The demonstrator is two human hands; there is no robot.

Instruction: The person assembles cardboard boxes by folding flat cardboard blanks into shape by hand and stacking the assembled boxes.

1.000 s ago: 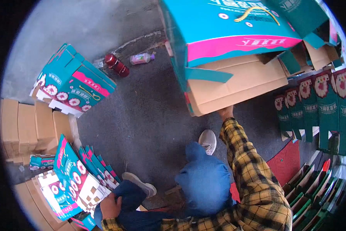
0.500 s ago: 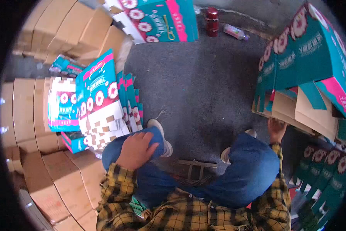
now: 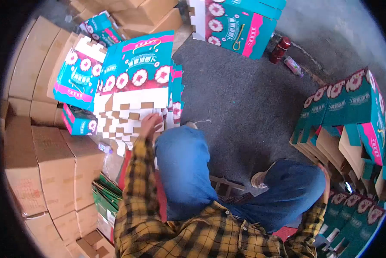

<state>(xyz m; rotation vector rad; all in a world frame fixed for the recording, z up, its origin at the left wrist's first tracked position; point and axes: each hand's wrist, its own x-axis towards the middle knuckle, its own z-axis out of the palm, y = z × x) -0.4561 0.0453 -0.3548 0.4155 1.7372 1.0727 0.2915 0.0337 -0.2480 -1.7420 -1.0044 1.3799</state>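
My left hand (image 3: 151, 124) rests on the white tabbed edge of a stack of flat printed cartons (image 3: 135, 66), teal with pink and red flower-like prints. Its fingers look loosely stretched over the tabs, and I see no sheet lifted between them. Beyond my right knee, only a narrow part of my right hand (image 3: 326, 173) shows, and its fingers are hidden. It is close to the lower edge of the folded teal cartons (image 3: 337, 107) that stand on the right with brown inner flaps showing.
Brown cardboard boxes (image 3: 51, 167) are piled along the left. Another teal carton (image 3: 240, 26) stands at the back, near a red flask (image 3: 279, 50) and a small bottle (image 3: 293, 67) on the dark floor (image 3: 236, 103). More teal cartons (image 3: 352, 219) are at lower right.
My left hand has gone from my left knee to the tabbed edge of the carton stack. My right hand has drawn back from the right-hand cartons. The view has turned left.
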